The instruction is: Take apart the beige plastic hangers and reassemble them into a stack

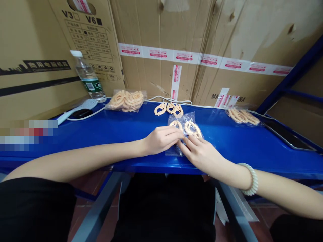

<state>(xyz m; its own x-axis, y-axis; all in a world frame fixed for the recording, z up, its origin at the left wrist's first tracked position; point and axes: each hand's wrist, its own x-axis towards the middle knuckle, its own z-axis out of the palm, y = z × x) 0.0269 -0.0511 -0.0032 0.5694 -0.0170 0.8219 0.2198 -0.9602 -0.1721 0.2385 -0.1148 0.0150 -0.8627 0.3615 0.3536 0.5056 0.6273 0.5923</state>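
A small clear plastic bag (185,121) with two beige plastic clips inside lies on the blue table (113,131) in front of me. My left hand (161,138) is curled, its fingertips pinching the bag's near left edge. My right hand (200,151) rests on the bag's lower end, its fingers pressed down flat on the plastic. Three loose beige clips (169,108) lie just behind the bag.
A filled bag of clips (126,100) sits at the back left and another clip bag (242,116) at the back right. A water bottle (88,78), a white power strip (75,111) and cardboard boxes (202,43) stand behind. A dark tablet (287,134) lies at far right.
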